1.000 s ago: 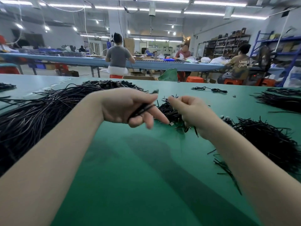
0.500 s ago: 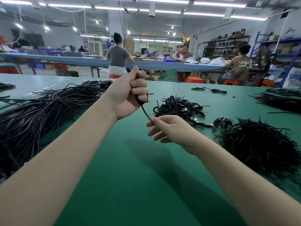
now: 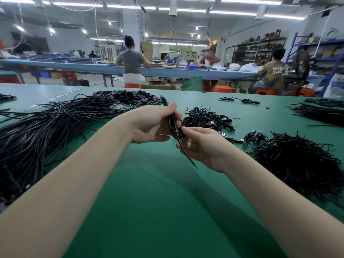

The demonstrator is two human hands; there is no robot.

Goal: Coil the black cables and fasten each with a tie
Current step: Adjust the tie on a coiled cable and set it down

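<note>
Holding the folded cable (image 3: 174, 125) above the green worktop (image 3: 167, 202), the left hand (image 3: 150, 125) clamps its loops while the right hand (image 3: 201, 144) pinches the tie (image 3: 187, 155) against the bundle's lower end; wrapping should stay tight, so the loops cannot spring loose.

A single wide-angle view sits at head height, looking forward and down along both bare forearms onto the broad green work table (image 3: 167, 211), close beneath it. Its upper part takes in the far blue workbench (image 3: 74, 67) and the ceiling strip lights (image 3: 242, 0).
</note>
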